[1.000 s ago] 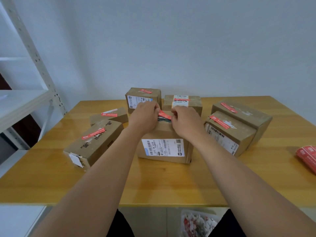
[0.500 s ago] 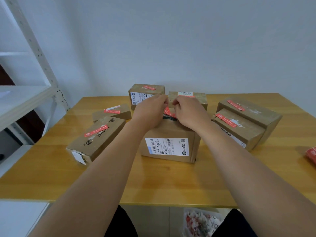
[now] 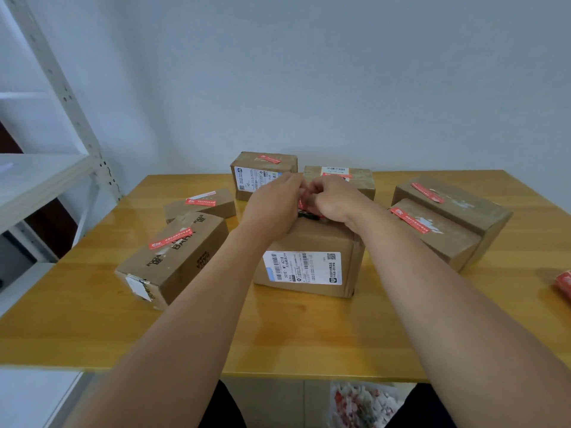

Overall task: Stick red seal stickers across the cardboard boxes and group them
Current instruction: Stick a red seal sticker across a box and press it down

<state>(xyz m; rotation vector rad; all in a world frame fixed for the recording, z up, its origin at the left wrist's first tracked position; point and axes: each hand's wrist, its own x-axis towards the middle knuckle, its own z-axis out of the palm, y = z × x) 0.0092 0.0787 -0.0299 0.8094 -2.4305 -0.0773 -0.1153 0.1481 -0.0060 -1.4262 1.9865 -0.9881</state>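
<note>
A cardboard box with a white shipping label stands at the table's middle. Just above its top, my left hand and my right hand meet, fingers curled, and pinch a red seal sticker between them. Most of the sticker is hidden by the fingers. Around it lie several sealed boxes: one at the left front, a flat one behind it, two at the back, and two at the right.
The wooden table stops at a white wall. A white metal shelf stands at the left. A red stack of stickers lies at the right edge. A bag of paper scraps sits under the table.
Both hands have lifted slightly off the box top and drawn closer together, raising the red sticker. The view has shifted a little; the boxes stay put.
</note>
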